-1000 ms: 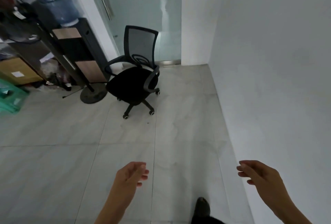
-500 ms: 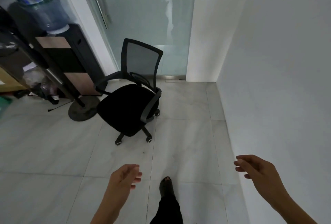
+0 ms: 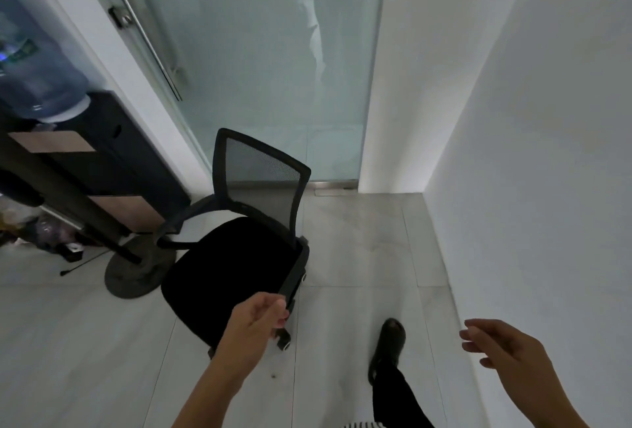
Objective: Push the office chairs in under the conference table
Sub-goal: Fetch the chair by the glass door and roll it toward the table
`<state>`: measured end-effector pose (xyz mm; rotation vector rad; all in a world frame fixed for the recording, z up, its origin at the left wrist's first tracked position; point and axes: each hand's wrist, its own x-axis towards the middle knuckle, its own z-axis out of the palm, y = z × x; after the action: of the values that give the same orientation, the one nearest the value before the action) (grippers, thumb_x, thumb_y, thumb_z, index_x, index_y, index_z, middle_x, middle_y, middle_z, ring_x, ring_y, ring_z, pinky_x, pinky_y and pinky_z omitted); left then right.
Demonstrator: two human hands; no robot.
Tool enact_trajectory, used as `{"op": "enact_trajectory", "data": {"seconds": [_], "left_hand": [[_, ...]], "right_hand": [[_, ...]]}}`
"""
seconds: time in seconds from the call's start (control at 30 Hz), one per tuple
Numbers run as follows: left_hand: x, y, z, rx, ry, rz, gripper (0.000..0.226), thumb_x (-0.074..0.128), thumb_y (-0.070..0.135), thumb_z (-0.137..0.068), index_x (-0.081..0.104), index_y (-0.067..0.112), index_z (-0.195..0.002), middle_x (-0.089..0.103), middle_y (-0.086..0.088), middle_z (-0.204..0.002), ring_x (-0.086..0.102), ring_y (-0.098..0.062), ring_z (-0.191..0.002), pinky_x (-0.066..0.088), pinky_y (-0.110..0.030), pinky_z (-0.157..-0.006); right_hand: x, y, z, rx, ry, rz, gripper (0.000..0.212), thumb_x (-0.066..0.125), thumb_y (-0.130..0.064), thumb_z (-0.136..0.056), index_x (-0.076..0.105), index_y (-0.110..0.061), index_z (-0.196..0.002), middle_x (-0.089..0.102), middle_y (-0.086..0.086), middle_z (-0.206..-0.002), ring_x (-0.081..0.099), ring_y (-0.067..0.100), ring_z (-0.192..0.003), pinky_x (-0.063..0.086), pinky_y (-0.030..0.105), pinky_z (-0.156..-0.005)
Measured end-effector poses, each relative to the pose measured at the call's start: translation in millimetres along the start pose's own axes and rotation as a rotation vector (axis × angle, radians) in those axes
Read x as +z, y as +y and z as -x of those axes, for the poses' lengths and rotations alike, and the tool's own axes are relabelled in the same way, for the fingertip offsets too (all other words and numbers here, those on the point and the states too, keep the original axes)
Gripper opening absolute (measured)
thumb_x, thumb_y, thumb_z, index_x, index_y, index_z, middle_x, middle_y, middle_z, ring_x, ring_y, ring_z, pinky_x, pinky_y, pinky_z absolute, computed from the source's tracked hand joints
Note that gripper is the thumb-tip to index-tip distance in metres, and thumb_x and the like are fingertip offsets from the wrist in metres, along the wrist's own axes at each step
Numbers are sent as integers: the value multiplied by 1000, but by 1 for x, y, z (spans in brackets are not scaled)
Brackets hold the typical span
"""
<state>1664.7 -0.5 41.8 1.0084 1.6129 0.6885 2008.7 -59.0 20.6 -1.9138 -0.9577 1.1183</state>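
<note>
Head view. Left hand: fingers loosely curled and apart, gripping nothing; the tips sit at the front end of the near armrest of the office chair, and I cannot tell whether they touch it or hover just in front of it. Right hand: lower right of frame, fingers spread and slightly bent, empty, well apart from the chair and close to the white wall.

Office chair: centre of frame, black seat, mesh backrest upright, standing on its castors on the pale tiled floor. One castor shows just below the left hand. No conference bench appears in frame.

Around it:
- Behind the backrest, a frosted glass door with a long metal pull bar, upper left of centre.
- Left of the chair, a dark water dispenser cabinet carrying a blue bottle, upper left.
- A round stand base lies on the floor just beside the seat's left edge, with its slanted pole running toward the left edge.
- Clutter at the far left edge, too dark to identify.
- The person's black shoe is on the floor to the right of the chair, between the two hands.
</note>
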Motion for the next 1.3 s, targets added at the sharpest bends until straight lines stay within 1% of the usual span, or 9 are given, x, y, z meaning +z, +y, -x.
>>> {"op": "enact_trajectory", "data": {"seconds": [0.1, 0.23, 0.4, 0.67, 0.77, 0.9, 1.1, 1.2, 1.3], "left_hand": [[18, 25, -52, -55, 39, 11, 14, 51, 19, -94, 64, 14, -95, 71, -8, -89, 66, -24, -88, 50, -34, -78], [34, 75, -118, -76, 109, 13, 15, 50, 18, -95, 63, 13, -98, 70, -10, -92, 65, -27, -90, 49, -43, -87], [23, 126, -197, -73, 182, 74, 14, 51, 21, -94, 65, 19, -97, 71, -4, -90, 66, -19, -88, 50, -37, -82], [4, 132, -334, -174, 287, 73, 12, 54, 26, -92, 62, 19, -98, 66, -2, -94, 62, -15, -88, 51, -30, -79], [3, 136, -391, -211, 327, 17, 25, 56, 32, -90, 57, 18, -110, 61, 2, -101, 58, -12, -93, 49, -32, -87], [5, 143, -446, -293, 348, -37, 42, 58, 39, -88, 48, 14, -120, 56, 0, -105, 53, -13, -90, 44, -29, -79], [21, 127, -502, -489, 305, -153, 76, 58, 51, -82, 26, 12, -138, 36, -10, -140, 43, -28, -123, 43, -42, -94], [31, 119, -516, -612, 313, -142, 90, 59, 50, -81, 7, 13, -146, 23, -11, -150, 32, -29, -133, 37, -42, -100], [41, 115, -523, -728, 372, -102, 90, 60, 38, -81, 4, 15, -147, 26, -11, -147, 35, -29, -130, 40, -42, -98]], "right_hand": [[2, -24, -78, -13, -16, 6, 9, 64, -8, -87, 72, -12, -88, 76, -3, -75, 72, 10, -69, 55, 33, -61], [1, -77, -180, -61, -58, 16, 9, 64, -9, -88, 72, -14, -89, 76, -4, -75, 72, 10, -70, 55, 31, -62], [28, -159, -290, -143, -189, 100, 10, 63, -12, -88, 71, -17, -88, 76, -3, -76, 72, 8, -70, 53, 33, -67], [142, -251, -413, -265, -379, 224, 9, 64, -14, -88, 71, -20, -88, 76, -4, -76, 72, 10, -72, 53, 33, -72], [181, -284, -438, -304, -457, 255, 9, 65, -13, -87, 71, -19, -88, 76, -1, -77, 72, 9, -71, 52, 31, -72], [215, -321, -473, -359, -560, 367, 7, 67, -14, -86, 72, -20, -89, 76, -5, -76, 72, 9, -74, 55, 31, -71], [261, -357, -543, -400, -738, 491, 7, 68, -15, -86, 71, -21, -88, 76, -3, -76, 72, 11, -74, 54, 31, -71], [290, -369, -585, -448, -877, 612, 9, 67, -14, -87, 71, -21, -87, 74, -7, -74, 69, 6, -69, 52, 24, -65], [323, -382, -622, -531, -1014, 741, 15, 67, -13, -86, 71, -27, -82, 73, -9, -73, 67, 5, -68, 51, 23, -67]]}}
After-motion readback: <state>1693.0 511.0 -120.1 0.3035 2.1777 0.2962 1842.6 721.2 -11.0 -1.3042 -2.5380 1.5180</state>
